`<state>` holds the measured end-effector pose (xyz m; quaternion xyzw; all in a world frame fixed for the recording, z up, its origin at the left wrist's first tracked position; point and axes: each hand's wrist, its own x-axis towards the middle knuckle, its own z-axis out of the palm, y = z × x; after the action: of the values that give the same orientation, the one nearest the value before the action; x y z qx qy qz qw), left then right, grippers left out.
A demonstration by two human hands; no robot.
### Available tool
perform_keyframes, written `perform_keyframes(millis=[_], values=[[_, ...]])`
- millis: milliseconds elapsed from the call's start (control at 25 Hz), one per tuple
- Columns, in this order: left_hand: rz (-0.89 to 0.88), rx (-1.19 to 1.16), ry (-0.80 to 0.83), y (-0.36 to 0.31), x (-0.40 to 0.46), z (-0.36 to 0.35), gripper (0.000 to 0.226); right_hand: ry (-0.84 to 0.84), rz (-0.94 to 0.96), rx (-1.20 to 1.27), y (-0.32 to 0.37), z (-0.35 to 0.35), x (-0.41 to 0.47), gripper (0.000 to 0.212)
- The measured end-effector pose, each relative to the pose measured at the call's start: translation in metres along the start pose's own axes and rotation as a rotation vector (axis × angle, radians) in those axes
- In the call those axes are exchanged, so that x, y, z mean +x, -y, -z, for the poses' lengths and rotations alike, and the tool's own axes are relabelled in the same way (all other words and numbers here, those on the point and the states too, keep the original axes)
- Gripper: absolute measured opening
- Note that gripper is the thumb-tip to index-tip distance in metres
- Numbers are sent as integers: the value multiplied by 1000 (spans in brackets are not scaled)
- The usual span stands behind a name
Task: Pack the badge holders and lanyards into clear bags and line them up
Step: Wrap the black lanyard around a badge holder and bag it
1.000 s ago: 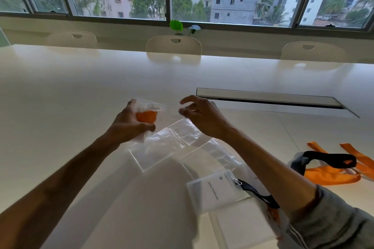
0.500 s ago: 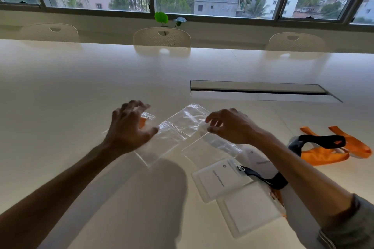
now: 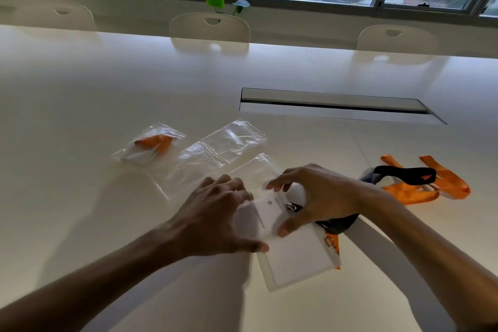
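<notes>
One packed bag (image 3: pixel 151 147) lies far left on the counter (image 3: pixel 80 116); empty bags (image 3: pixel 215 151) sit beside it. My left hand (image 3: pixel 215 221) and right hand (image 3: pixel 312 197) both grip the next badge holder (image 3: pixel 262 217), its black lanyard (image 3: pixel 336 224) trailing right. Step in hand: picking up the second set. Next, I judge, fold the lanyard and open a bag.

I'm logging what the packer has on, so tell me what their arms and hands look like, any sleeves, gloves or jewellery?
Both hands, left hand and right hand, are bare: no gloves, and no rings or watch show. The left forearm is uncovered as far as the frame shows. The right forearm is bare too; no sleeve is clearly visible in this frame.
</notes>
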<state>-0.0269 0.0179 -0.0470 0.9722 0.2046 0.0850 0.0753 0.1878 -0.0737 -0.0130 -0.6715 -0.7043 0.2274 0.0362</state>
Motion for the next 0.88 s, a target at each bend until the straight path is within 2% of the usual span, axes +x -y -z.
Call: perform_keyframes(millis=[160, 280, 360, 520, 600, 680, 760, 840, 880], values=[[110, -235, -37, -5, 5, 0, 73, -67, 68, -47, -6, -15, 2, 84], [161, -383, -125, -12, 5, 8, 74, -165, 124, 12, -9, -17, 1, 78], [185, -521, -191, -14, 9, 22, 73, -295, 211, 86, -12, -10, 0, 70], [251, -1018, -213, -15, 28, 61, 60, -591, 350, 195, -15, 27, -7, 66], [255, -1131, -268, -17, 39, 80, 53, -680, 341, 346, -11, 47, -12, 68], [193, -1230, -386, -20, 51, 96, 51, -752, 264, 640, -7, 63, -16, 66], [161, -1305, -551, -22, 65, 109, 51, -835, 191, 864, -3, 67, -13, 40], [159, -1361, -749, -26, 79, 119, 50, -907, 144, 885, 3, 65, -10, 12], [171, -1333, -842, -30, 86, 123, 49, -917, 147, 863, 9, 62, -11, 7]])
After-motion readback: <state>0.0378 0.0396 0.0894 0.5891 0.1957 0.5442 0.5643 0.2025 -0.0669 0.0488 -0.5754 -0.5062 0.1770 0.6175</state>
